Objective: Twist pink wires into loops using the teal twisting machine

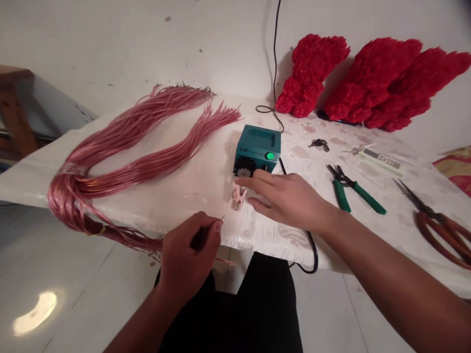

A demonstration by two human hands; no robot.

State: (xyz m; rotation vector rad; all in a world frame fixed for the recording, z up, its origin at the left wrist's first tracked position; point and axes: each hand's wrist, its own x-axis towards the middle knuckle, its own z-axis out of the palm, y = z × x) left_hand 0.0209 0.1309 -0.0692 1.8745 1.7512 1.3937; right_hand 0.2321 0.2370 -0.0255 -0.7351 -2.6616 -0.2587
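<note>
Bench (176, 208): pale-covered, set against the wall (125, 39), within reach of both hands
Pink strand bundle (143, 174): bent and gathered at the left of the bench, partly over the near edge, probably for easy drawing from the left
Red ruffled bunches (312, 68): leaning on the wall at the back right, apparently out of the working area
Left hand (191, 250): closed at thumb and forefinger on a thin tip (222, 217), probably pinched so for fine control; rest of the piece hidden
Right hand (290, 196): partly open, forefinger extended at the device front, thumb apart; nothing seen in grasp, contact with wheel or clip impossible to tell
Teal device (257, 142): upright mid-bench, green light (270, 156) lit, bristly black wheel (246, 164) facing the near edge, presumably for access
Orange-handled scissors (434, 215) and green-handled pliers (370, 197): lying to the right, likely parked within reach
Remote-like object (382, 161): flat behind the pliers
Pink clip (238, 196): just in front of the wheel, near the right fingertips
</note>
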